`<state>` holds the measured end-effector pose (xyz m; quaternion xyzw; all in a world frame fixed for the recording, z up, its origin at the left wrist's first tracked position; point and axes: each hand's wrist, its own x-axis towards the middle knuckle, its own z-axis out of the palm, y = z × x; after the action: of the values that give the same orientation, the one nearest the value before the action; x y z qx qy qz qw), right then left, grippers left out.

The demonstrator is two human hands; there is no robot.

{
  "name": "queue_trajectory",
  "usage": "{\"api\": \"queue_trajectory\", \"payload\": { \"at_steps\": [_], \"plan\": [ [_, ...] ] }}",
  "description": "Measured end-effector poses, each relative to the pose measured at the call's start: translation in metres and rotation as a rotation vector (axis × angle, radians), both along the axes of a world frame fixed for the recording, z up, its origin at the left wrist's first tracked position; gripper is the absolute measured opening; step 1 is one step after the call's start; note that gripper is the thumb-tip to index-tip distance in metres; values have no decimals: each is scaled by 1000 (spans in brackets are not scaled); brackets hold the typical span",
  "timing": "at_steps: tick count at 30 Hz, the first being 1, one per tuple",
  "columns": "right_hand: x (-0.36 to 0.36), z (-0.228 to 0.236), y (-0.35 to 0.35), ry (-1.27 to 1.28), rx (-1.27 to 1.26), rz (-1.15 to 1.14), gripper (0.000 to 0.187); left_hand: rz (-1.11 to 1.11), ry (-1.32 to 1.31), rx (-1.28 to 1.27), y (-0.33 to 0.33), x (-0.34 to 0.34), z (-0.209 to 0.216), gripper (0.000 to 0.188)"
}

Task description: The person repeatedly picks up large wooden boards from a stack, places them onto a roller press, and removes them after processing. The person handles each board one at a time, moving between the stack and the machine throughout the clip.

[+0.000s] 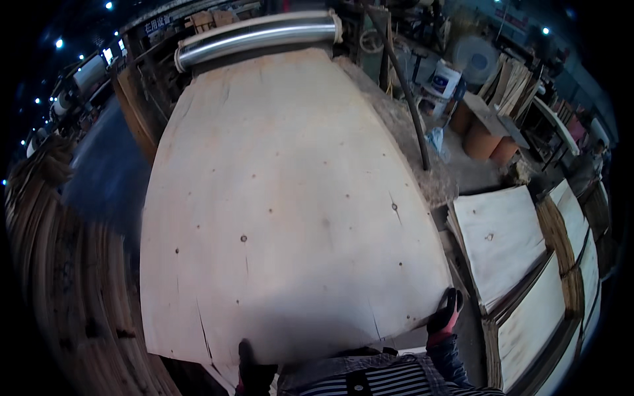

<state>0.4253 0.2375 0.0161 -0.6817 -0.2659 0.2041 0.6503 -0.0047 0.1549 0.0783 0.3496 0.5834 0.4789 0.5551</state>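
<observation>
A large pale wood veneer sheet (297,198), dotted with small knots and split by a few cracks near its near edge, stretches away from me. Its far end lies at a shiny metal roller (257,41). My left hand (256,371), in a dark glove, grips the near edge with the thumb on top and the other fingers hidden. At the near right corner, my right hand (444,315) closes on the side edge in a dark and reddish-pink glove. The sheet's near edge comes close to my striped clothing.
Stacks of veneer sheets (502,244) stand at the right, and more layered wood (79,290) is at the left. A dark pole (409,99) leans beside the roller machine. White buckets (444,80) and brown drum-shaped containers (483,140) stand at the far right.
</observation>
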Motion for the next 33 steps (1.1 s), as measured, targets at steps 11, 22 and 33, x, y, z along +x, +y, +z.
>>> {"api": "queue_trajectory", "payload": {
  "at_steps": [11,22,33],
  "plan": [
    [-47,69,229,80,-81,110,76,-223,-1024,-65,234,-59,30,75],
    [-49,11,168,-146,-120,157,61,35,-803,27,205,-56,-28,42],
    [91,-46,57,134,-299,306,62,540,-1215,-169,-122,70,-146,41]
  ]
}}
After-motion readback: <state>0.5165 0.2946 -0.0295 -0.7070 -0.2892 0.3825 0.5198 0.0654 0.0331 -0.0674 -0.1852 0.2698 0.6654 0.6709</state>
